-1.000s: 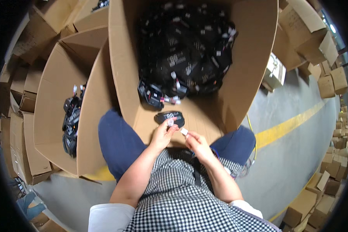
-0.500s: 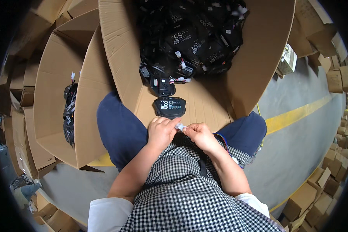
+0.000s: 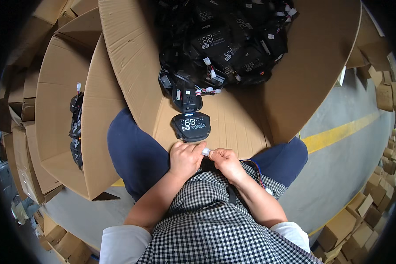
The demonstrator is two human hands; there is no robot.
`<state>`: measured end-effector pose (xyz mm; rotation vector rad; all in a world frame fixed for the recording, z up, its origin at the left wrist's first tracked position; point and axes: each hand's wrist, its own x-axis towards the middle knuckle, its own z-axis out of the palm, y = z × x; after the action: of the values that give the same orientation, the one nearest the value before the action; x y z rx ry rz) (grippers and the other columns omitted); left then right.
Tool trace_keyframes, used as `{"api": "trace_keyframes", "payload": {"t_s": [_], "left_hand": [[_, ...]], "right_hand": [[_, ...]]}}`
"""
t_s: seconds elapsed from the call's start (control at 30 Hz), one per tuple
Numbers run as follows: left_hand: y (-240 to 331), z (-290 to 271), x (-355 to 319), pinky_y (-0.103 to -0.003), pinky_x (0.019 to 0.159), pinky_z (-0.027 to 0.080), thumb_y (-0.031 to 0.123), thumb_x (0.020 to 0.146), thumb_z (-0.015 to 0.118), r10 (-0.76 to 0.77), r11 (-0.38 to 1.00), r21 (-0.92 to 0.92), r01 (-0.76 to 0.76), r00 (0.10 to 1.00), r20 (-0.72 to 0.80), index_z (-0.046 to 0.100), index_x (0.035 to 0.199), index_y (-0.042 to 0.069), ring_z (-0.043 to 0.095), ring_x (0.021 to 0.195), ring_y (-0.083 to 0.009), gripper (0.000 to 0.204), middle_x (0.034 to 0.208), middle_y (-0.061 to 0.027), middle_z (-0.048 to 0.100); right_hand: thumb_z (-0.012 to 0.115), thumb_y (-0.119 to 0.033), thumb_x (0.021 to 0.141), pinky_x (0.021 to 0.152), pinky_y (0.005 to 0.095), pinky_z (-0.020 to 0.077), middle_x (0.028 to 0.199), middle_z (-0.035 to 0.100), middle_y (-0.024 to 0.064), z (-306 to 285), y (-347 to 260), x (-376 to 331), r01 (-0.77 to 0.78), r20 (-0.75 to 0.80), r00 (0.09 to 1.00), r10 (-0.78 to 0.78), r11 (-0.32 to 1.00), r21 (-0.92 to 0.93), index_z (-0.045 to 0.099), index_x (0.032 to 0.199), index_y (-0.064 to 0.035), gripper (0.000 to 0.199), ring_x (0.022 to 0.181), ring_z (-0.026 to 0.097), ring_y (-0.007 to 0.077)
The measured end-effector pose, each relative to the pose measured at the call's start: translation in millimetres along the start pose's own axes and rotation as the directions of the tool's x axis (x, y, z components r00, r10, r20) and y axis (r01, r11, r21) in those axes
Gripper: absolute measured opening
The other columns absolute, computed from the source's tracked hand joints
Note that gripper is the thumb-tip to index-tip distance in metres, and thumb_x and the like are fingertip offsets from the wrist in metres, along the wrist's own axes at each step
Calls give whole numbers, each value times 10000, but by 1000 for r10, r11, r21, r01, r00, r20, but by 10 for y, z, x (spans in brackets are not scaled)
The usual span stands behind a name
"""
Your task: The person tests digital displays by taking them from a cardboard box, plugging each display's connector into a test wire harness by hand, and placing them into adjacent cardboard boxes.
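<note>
Between my hands, above my lap, is a small white plug connector (image 3: 205,152). The fingertips of my left hand (image 3: 186,157) close on it from one side. From the other side my right hand (image 3: 224,162) pinches it between thumb and finger. Coloured wires (image 3: 257,170) curve out past my right wrist over the apron. Just beyond my left hand a black display unit (image 3: 192,126) lies face up on the cardboard, with bright segments on its screen. Another display unit (image 3: 187,98) lies behind it with its back showing.
A large cardboard box (image 3: 132,57) opens toward me between my knees, with a heap of black display units (image 3: 224,42) inside. At left, a second box (image 3: 57,110) holds several more units (image 3: 76,127). Stacked cartons (image 3: 344,226) line the right side beyond a yellow floor stripe (image 3: 339,134).
My view has shifted slightly, so the boxes sit differently in the picture. Both hands keep their hold on the plug connector, and the face-up display's segments look whiter, less bluish.
</note>
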<state>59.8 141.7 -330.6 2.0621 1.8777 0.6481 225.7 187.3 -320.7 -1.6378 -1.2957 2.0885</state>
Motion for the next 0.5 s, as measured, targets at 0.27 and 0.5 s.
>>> {"api": "trace_keyframes", "payload": {"t_s": [0.27,0.5], "left_hand": [[-79,-455,25,-352,667,454,161,777,724,-271,950,-158,269,963,10,695,909,72,627,666,-238,162,737,-58,673],[-103,-443,-45,-312,681,489,55,782,733,-378,654,-670,350,919,111,673,846,45,617,734,-204,88,800,-78,677]], "right_hand": [[516,-274,993,498,236,355,649,537,-13,-284,-470,652,-77,-65,994,90,981,176,598,851,-62,268,553,451,61],[543,-237,952,609,319,395,782,598,-8,-13,-108,2395,-197,35,976,214,805,559,622,908,-135,137,664,479,139]]}}
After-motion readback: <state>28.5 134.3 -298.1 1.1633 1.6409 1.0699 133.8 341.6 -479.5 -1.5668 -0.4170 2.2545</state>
